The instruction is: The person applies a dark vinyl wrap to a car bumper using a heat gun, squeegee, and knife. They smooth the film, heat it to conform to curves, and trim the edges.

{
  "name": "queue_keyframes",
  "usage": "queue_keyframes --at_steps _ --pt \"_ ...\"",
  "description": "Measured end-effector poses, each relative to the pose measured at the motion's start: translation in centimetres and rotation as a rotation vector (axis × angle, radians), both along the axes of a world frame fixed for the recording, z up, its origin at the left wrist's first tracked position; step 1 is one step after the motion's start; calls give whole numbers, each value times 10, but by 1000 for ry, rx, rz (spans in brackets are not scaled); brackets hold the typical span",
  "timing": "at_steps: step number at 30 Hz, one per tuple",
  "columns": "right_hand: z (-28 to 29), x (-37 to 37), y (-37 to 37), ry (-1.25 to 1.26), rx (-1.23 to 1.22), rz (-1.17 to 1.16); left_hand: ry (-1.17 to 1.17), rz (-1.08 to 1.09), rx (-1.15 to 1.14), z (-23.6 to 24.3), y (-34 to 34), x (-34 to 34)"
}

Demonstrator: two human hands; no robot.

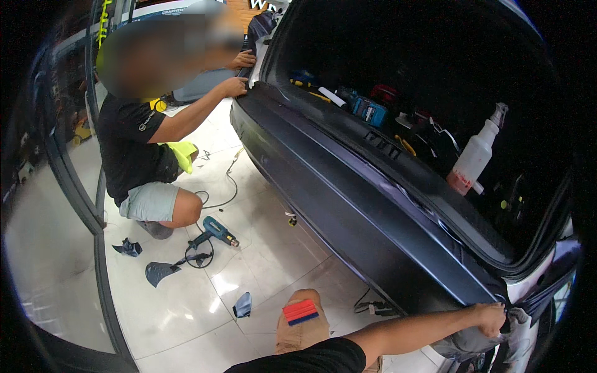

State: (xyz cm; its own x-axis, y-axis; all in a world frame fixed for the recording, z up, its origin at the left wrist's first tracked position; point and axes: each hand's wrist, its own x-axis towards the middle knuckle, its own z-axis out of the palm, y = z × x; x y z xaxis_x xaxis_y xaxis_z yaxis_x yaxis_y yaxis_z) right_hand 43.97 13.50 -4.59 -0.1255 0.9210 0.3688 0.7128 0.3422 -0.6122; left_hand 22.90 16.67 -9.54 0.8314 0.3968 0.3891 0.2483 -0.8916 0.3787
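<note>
My left hand (491, 319) is closed at the near corner of a car's rear bumper (348, 205). Its fingers pinch the edge of a dark grey vinyl film (463, 342), which hangs in loose folds about the corner. My left forearm reaches in from the lower edge, out of a black sleeve. My right hand is out of view. A red squeegee (300, 311) with a dark blue edge lies on my knee. At the bumper's far end a crouching co-worker (134, 143) has both hands (235, 86) on the film and body edge.
On the tiled floor lie a heat gun (219, 231) with its cord and several film scraps (163, 271). The open trunk holds a spray bottle (476, 155), a blue power-tool battery (369, 112) and other tools. A glass wall frame (99, 273) stands at left.
</note>
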Motion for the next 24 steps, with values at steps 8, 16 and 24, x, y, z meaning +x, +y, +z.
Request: queue_keyframes --at_steps 8,16,24 --pt "-5 17 -1 -32 5 -14 45 -29 -9 15 -17 -13" --pt "-8 17 0 14 5 -40 -33 -36 -10 9 -16 -13" --pt "-11 17 -2 27 57 -20 -93 -36 48 0 -11 -2"
